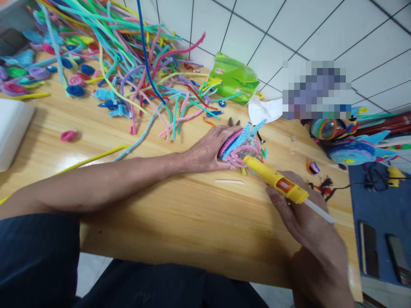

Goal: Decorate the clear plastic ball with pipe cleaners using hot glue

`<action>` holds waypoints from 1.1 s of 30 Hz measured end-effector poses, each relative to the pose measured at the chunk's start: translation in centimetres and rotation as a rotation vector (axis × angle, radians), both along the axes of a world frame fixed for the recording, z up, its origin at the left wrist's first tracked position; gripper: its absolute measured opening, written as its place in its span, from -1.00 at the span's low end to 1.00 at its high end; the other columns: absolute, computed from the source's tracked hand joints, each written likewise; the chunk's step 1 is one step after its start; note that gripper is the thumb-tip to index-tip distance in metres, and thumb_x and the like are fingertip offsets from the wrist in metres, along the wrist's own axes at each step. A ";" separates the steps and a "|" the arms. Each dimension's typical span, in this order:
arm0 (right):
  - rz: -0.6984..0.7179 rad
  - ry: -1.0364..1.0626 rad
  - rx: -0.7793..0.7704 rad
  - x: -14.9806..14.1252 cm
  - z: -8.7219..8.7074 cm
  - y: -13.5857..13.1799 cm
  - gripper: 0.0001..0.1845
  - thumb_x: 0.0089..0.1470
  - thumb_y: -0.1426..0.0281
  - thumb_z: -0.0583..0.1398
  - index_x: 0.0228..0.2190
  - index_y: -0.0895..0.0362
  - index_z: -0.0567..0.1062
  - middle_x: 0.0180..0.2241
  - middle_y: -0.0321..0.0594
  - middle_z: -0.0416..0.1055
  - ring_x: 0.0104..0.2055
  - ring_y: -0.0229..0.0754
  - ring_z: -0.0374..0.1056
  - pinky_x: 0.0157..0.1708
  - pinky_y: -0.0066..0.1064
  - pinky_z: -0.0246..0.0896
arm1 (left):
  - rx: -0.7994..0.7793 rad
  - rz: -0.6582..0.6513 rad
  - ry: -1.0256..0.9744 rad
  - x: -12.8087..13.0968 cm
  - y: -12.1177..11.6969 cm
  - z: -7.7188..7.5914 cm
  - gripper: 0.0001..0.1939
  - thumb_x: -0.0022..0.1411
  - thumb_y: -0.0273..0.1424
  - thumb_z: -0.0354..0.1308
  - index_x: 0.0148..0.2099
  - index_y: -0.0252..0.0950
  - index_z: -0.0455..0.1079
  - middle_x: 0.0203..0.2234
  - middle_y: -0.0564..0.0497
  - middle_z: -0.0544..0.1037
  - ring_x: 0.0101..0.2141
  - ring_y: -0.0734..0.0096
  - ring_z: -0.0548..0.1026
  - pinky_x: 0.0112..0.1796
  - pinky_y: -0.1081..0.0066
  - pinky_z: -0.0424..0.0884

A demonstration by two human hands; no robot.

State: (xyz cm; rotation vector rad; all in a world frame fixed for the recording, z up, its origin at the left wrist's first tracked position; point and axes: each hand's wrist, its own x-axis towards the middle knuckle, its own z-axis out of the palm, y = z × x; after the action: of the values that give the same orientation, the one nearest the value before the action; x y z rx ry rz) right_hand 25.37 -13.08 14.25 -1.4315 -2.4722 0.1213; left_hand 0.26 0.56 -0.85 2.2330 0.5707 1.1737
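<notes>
My left hand [210, 149] is closed around a round pipe-cleaner craft piece [242, 145], pink, light blue and dark blue, with a clear middle and light blue strips standing up from it. In my right hand [298, 209] is a yellow hot glue gun [276, 177], with a white glue stick [319, 211] jutting from its back end. The gun's tip touches or nearly touches the pink loops of the piece; I cannot tell which. Just below the piece, a thin pale strip [229, 182] lies on the wooden table [180, 214].
Many loose pipe cleaners [128, 55] and coiled pieces cover the back left. A green packet [233, 79] leans at the tiled wall. Finished-looking colourful pieces [351, 149] stand at the right. A white box [14, 132] is far left; two phones [369, 248] lie on the blue surface.
</notes>
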 end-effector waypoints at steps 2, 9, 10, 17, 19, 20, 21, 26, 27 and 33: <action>0.008 0.001 -0.005 -0.1 0.0 0.0 -0.84 0.54 0.31 0.12 0.04 0.05 0.45 -0.20 -0.20 0.58 -0.29 -0.14 0.56 -0.35 -0.35 0.37 | 0.018 0.007 0.003 0.0 0.0 0.0 0.11 0.28 0.20 0.41 0.61 -0.16 0.01 0.43 -0.39 0.36 0.38 -0.25 0.39 0.33 -0.27 0.40; -0.019 0.011 -0.018 0.1 -0.1 0.0 -0.85 0.54 0.29 0.12 0.02 0.04 0.46 -0.21 -0.21 0.57 -0.30 -0.14 0.55 -0.36 -0.34 0.35 | 0.026 0.000 -0.015 0.0 0.1 -0.1 0.13 0.27 0.23 0.40 0.61 -0.14 0.02 0.42 -0.38 0.38 0.36 -0.24 0.41 0.33 -0.26 0.40; -0.013 0.011 -0.021 0.1 -0.1 0.0 -0.85 0.54 0.30 0.12 0.02 0.04 0.45 -0.21 -0.21 0.57 -0.30 -0.14 0.55 -0.36 -0.35 0.36 | 0.028 -0.001 -0.020 0.0 0.1 -0.1 0.14 0.26 0.22 0.42 0.62 -0.14 0.01 0.42 -0.38 0.38 0.36 -0.25 0.40 0.33 -0.26 0.39; 0.005 0.002 0.021 -0.1 0.0 0.1 -0.85 0.55 0.30 0.11 0.01 0.05 0.44 -0.21 -0.20 0.56 -0.28 -0.14 0.56 -0.34 -0.35 0.38 | 0.060 -0.005 -0.041 0.0 0.0 -0.1 0.12 0.29 0.19 0.41 0.62 -0.15 -0.01 0.40 -0.38 0.39 0.35 -0.22 0.41 0.33 -0.22 0.40; 0.004 -0.003 0.013 -0.2 0.0 0.0 -0.85 0.55 0.31 0.10 0.02 0.05 0.43 -0.21 -0.21 0.56 -0.29 -0.15 0.56 -0.34 -0.37 0.38 | 0.056 -0.005 -0.037 0.0 0.0 -0.1 0.12 0.29 0.19 0.41 0.62 -0.14 -0.01 0.41 -0.37 0.38 0.36 -0.22 0.41 0.33 -0.23 0.40; 0.006 -0.006 0.005 -0.2 0.0 0.0 -0.85 0.55 0.31 0.10 0.04 0.05 0.43 -0.20 -0.21 0.57 -0.30 -0.16 0.56 -0.35 -0.37 0.38 | 0.050 -0.005 -0.032 0.0 0.1 -0.2 0.13 0.28 0.19 0.42 0.62 -0.13 -0.02 0.42 -0.37 0.37 0.36 -0.23 0.40 0.33 -0.24 0.39; 0.006 -0.012 -0.003 -0.2 0.0 0.0 -0.84 0.55 0.31 0.10 0.05 0.05 0.43 -0.19 -0.21 0.58 -0.30 -0.16 0.56 -0.35 -0.37 0.38 | 0.044 -0.005 -0.028 0.0 0.1 -0.3 0.14 0.27 0.20 0.43 0.62 -0.12 -0.02 0.43 -0.37 0.36 0.37 -0.24 0.39 0.33 -0.26 0.38; -0.007 -0.017 0.004 0.0 -0.1 -0.1 -0.85 0.55 0.29 0.11 0.03 0.04 0.43 -0.22 -0.22 0.56 -0.31 -0.14 0.55 -0.37 -0.36 0.37 | 0.050 0.000 -0.044 0.1 0.2 -0.5 0.16 0.24 0.20 0.45 0.62 -0.12 -0.02 0.40 -0.37 0.39 0.35 -0.24 0.41 0.31 -0.25 0.39; -0.005 -0.013 0.008 0.0 -0.1 -0.1 -0.85 0.55 0.29 0.10 0.02 0.04 0.43 -0.23 -0.22 0.55 -0.31 -0.15 0.55 -0.36 -0.37 0.37 | 0.056 -0.002 -0.050 0.1 0.2 -0.4 0.16 0.24 0.20 0.45 0.62 -0.12 -0.02 0.39 -0.36 0.39 0.35 -0.23 0.42 0.31 -0.24 0.40; 0.003 -0.013 0.001 0.0 0.0 -0.1 -0.84 0.54 0.30 0.11 0.04 0.05 0.43 -0.20 -0.21 0.57 -0.28 -0.14 0.57 -0.35 -0.36 0.37 | 0.053 -0.001 -0.026 0.0 0.0 -0.2 0.13 0.29 0.15 0.43 0.63 -0.12 -0.05 0.44 -0.37 0.35 0.37 -0.23 0.39 0.33 -0.25 0.39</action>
State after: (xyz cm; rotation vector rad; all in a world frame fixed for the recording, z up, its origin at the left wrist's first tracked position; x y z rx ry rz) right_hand 25.32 -13.14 14.22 -1.4324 -2.4847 0.1113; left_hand 0.25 0.61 -1.01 2.2589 0.5343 1.2286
